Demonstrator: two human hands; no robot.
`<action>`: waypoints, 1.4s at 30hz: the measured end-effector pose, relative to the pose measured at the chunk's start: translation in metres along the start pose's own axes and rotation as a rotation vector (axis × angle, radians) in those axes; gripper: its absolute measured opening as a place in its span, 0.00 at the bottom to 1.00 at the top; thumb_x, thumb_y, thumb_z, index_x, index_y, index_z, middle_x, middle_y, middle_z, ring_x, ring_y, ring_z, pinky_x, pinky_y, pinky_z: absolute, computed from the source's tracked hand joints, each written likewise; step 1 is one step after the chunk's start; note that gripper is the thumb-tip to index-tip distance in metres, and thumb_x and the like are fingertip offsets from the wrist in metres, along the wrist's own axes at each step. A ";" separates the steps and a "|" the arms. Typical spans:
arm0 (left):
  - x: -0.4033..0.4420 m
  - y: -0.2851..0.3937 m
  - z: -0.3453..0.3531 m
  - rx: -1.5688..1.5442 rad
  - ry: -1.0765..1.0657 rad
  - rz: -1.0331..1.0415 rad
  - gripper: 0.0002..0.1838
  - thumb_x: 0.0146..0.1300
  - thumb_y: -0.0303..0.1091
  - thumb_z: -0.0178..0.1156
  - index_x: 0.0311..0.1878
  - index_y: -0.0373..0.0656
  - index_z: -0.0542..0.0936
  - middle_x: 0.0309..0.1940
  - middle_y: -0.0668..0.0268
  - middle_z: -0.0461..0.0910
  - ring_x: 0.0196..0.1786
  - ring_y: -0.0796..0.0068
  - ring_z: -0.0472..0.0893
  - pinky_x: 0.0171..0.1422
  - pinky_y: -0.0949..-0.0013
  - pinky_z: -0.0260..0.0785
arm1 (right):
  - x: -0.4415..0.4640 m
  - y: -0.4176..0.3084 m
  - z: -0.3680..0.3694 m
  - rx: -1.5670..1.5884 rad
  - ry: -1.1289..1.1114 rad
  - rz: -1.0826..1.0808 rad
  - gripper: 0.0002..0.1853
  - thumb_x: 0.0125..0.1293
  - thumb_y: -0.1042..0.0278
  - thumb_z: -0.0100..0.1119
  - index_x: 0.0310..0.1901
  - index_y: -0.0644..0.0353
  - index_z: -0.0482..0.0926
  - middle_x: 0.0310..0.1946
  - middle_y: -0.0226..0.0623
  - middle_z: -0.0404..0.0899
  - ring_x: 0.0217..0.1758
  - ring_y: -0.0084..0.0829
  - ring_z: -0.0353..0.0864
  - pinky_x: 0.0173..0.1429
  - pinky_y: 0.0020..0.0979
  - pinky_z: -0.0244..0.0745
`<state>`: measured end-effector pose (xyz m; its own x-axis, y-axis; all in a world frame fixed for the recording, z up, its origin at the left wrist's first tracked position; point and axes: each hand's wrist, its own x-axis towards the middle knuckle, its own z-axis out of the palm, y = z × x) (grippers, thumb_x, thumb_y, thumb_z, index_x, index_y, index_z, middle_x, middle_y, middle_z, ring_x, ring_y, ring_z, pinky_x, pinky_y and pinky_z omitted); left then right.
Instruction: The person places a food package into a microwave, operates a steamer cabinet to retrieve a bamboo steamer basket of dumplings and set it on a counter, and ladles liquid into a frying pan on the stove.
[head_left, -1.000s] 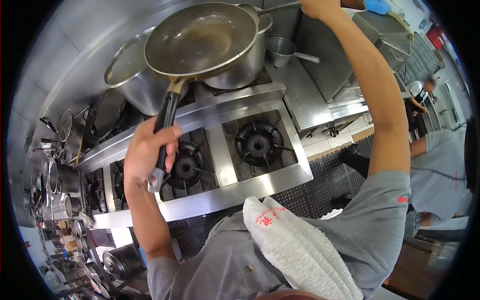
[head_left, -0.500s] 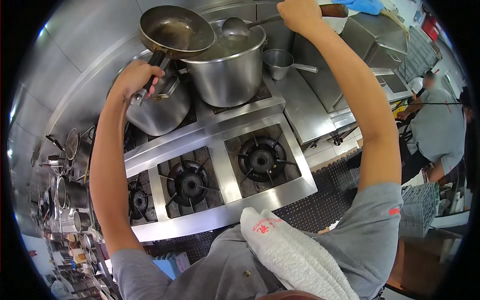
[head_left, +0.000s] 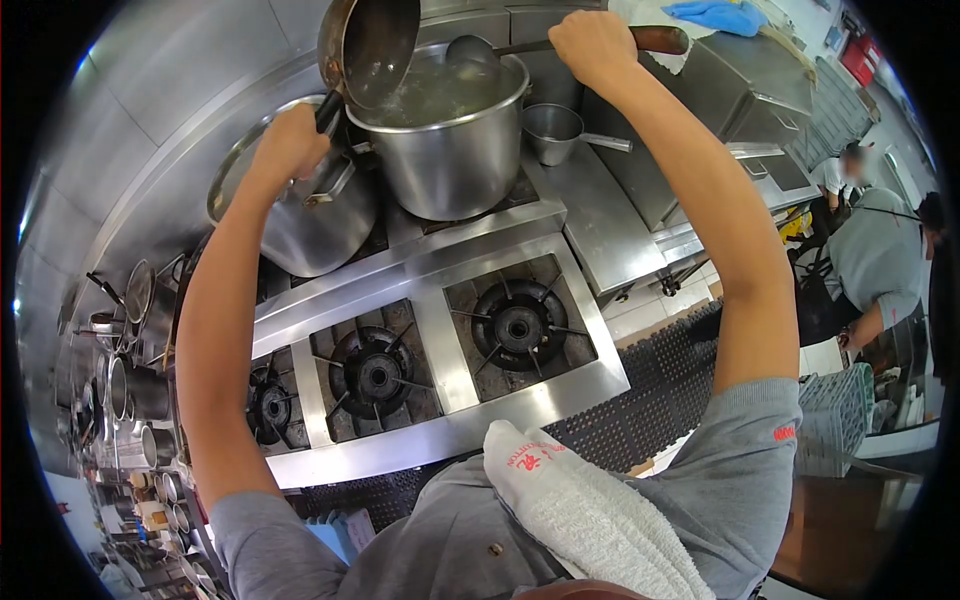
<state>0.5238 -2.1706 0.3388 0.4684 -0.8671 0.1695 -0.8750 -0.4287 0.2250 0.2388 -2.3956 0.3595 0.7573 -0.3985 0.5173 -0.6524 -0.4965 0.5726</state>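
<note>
My left hand [head_left: 291, 145] is closed around the black handle of a frying pan [head_left: 372, 50], which is tipped steeply on its side over the left rim of a large steel pot [head_left: 450, 165]. Cloudy liquid fills much of that pot. My right hand [head_left: 592, 45] grips the long shaft of a ladle [head_left: 530, 46], its wooden end sticking out to the right. The ladle's bowl rests at the pot's far side, partly in the liquid. A second big pot [head_left: 325, 232] stands just below my left hand.
Gas burners [head_left: 518, 326] line the stove in front of me. A small saucepan [head_left: 553, 133] sits right of the large pot. Blue gloves [head_left: 718, 15] lie at the upper right. Two people, one in a grey shirt [head_left: 875, 255], are at the far right. Cookware is stacked at the left.
The pan came away from close to the camera, moved over the large pot and tilted from level onto its side. My right hand has shifted slightly left with the ladle.
</note>
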 end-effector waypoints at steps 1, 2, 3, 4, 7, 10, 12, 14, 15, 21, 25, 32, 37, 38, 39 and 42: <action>-0.002 -0.004 0.004 0.127 0.131 0.057 0.14 0.50 0.29 0.55 0.36 0.27 0.77 0.30 0.41 0.80 0.35 0.47 0.82 0.44 0.53 0.74 | 0.002 -0.001 0.000 -0.001 -0.001 0.000 0.04 0.54 0.71 0.60 0.30 0.55 0.84 0.32 0.38 0.84 0.39 0.38 0.86 0.37 0.38 0.80; -0.003 -0.007 0.007 0.254 0.263 0.114 0.15 0.51 0.29 0.54 0.40 0.28 0.77 0.36 0.40 0.80 0.42 0.45 0.82 0.49 0.52 0.72 | 0.005 -0.001 0.000 -0.012 -0.044 -0.022 0.05 0.55 0.70 0.60 0.31 0.55 0.84 0.32 0.38 0.85 0.39 0.38 0.86 0.38 0.38 0.80; -0.003 -0.011 0.008 0.253 0.265 0.112 0.15 0.51 0.29 0.54 0.40 0.28 0.77 0.36 0.40 0.80 0.42 0.45 0.82 0.49 0.52 0.72 | 0.008 -0.002 0.000 -0.022 -0.085 -0.044 0.05 0.55 0.70 0.60 0.32 0.54 0.85 0.33 0.37 0.85 0.38 0.38 0.86 0.38 0.38 0.80; -0.010 -0.005 0.002 0.225 0.242 0.052 0.16 0.51 0.29 0.55 0.42 0.29 0.76 0.40 0.41 0.80 0.47 0.44 0.79 0.52 0.50 0.70 | 0.011 -0.001 0.001 -0.023 -0.082 -0.045 0.05 0.55 0.70 0.60 0.32 0.54 0.85 0.33 0.37 0.85 0.38 0.38 0.86 0.38 0.38 0.80; -0.015 -0.011 -0.008 0.149 0.244 0.014 0.15 0.52 0.31 0.56 0.41 0.31 0.76 0.39 0.44 0.80 0.45 0.46 0.80 0.49 0.51 0.71 | 0.018 0.002 0.002 0.010 -0.110 -0.047 0.07 0.55 0.69 0.60 0.35 0.57 0.84 0.35 0.41 0.85 0.39 0.40 0.86 0.39 0.38 0.80; -0.024 -0.016 -0.023 -0.164 0.130 -0.005 0.12 0.55 0.34 0.60 0.34 0.33 0.75 0.27 0.53 0.78 0.27 0.59 0.79 0.32 0.59 0.70 | 0.028 0.013 -0.008 0.169 -0.199 0.046 0.10 0.56 0.69 0.60 0.39 0.59 0.83 0.30 0.43 0.83 0.32 0.38 0.85 0.34 0.37 0.79; -0.039 -0.014 -0.037 -0.431 -0.005 -0.047 0.13 0.56 0.36 0.63 0.31 0.36 0.74 0.19 0.60 0.76 0.17 0.68 0.76 0.23 0.65 0.67 | 0.037 0.020 -0.029 0.483 -0.750 0.299 0.12 0.57 0.68 0.60 0.43 0.59 0.82 0.24 0.40 0.78 0.23 0.33 0.79 0.27 0.36 0.75; -0.057 -0.012 -0.046 -0.675 -0.059 -0.127 0.12 0.58 0.37 0.62 0.27 0.41 0.72 0.14 0.69 0.70 0.11 0.80 0.68 0.16 0.74 0.59 | 0.044 0.035 -0.021 0.525 -0.761 0.387 0.16 0.59 0.68 0.61 0.50 0.56 0.82 0.20 0.33 0.72 0.18 0.27 0.71 0.22 0.35 0.69; -0.069 -0.014 -0.050 -0.676 -0.058 -0.130 0.12 0.58 0.37 0.62 0.27 0.41 0.72 0.14 0.69 0.70 0.11 0.80 0.68 0.16 0.74 0.59 | 0.053 0.052 -0.004 0.594 -0.830 0.380 0.08 0.59 0.67 0.61 0.39 0.58 0.82 0.21 0.34 0.76 0.21 0.28 0.75 0.24 0.35 0.71; -0.165 -0.019 -0.052 -0.832 -0.129 -0.192 0.13 0.60 0.38 0.60 0.26 0.41 0.71 0.13 0.70 0.68 0.11 0.81 0.67 0.16 0.76 0.56 | 0.066 0.100 -0.011 0.768 -0.993 0.443 0.10 0.57 0.64 0.64 0.24 0.59 0.78 0.17 0.33 0.74 0.16 0.28 0.69 0.21 0.33 0.66; -0.227 -0.013 -0.047 -1.066 -0.212 -0.320 0.11 0.59 0.33 0.60 0.37 0.36 0.72 0.13 0.70 0.67 0.08 0.81 0.64 0.12 0.77 0.54 | 0.055 0.111 -0.070 0.700 -0.932 0.410 0.11 0.58 0.62 0.61 0.23 0.57 0.76 0.16 0.31 0.72 0.15 0.26 0.68 0.20 0.31 0.64; -0.298 -0.009 -0.014 -1.319 -0.394 -0.458 0.13 0.55 0.28 0.61 0.39 0.31 0.72 0.13 0.67 0.67 0.08 0.78 0.64 0.10 0.76 0.54 | 0.030 0.133 -0.116 0.675 -0.795 0.453 0.09 0.62 0.61 0.58 0.29 0.56 0.78 0.17 0.30 0.74 0.17 0.23 0.69 0.22 0.28 0.65; -0.299 0.004 0.009 -1.349 -0.481 -0.453 0.11 0.56 0.27 0.62 0.38 0.32 0.73 0.14 0.66 0.68 0.09 0.78 0.66 0.12 0.76 0.56 | 0.000 0.135 -0.159 0.738 -0.720 0.222 0.09 0.60 0.66 0.59 0.37 0.61 0.82 0.18 0.31 0.75 0.17 0.22 0.70 0.21 0.27 0.64; -0.296 0.005 0.014 -1.351 -0.484 -0.467 0.11 0.56 0.27 0.62 0.38 0.32 0.73 0.14 0.66 0.68 0.09 0.78 0.66 0.12 0.76 0.56 | -0.009 0.131 -0.169 0.703 -0.706 0.157 0.09 0.60 0.69 0.59 0.40 0.62 0.82 0.18 0.31 0.75 0.17 0.22 0.70 0.20 0.27 0.64; -0.293 0.008 0.019 -1.361 -0.491 -0.446 0.11 0.57 0.27 0.62 0.38 0.32 0.73 0.14 0.66 0.69 0.09 0.78 0.66 0.12 0.76 0.56 | -0.018 0.131 -0.171 0.838 -0.712 0.234 0.13 0.59 0.72 0.60 0.45 0.65 0.82 0.18 0.31 0.74 0.17 0.21 0.70 0.20 0.26 0.63; -0.289 0.016 0.029 -1.381 -0.515 -0.421 0.10 0.57 0.27 0.62 0.38 0.33 0.73 0.15 0.67 0.69 0.10 0.79 0.66 0.13 0.76 0.56 | -0.041 0.124 -0.174 0.920 -0.746 0.385 0.15 0.58 0.72 0.61 0.47 0.66 0.82 0.17 0.30 0.74 0.17 0.20 0.70 0.19 0.24 0.62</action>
<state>0.3711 -1.9343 0.2657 0.2986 -0.8629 -0.4077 0.2360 -0.3472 0.9076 0.1217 -2.3068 0.5193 0.5495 -0.8285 -0.1075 -0.8011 -0.4860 -0.3495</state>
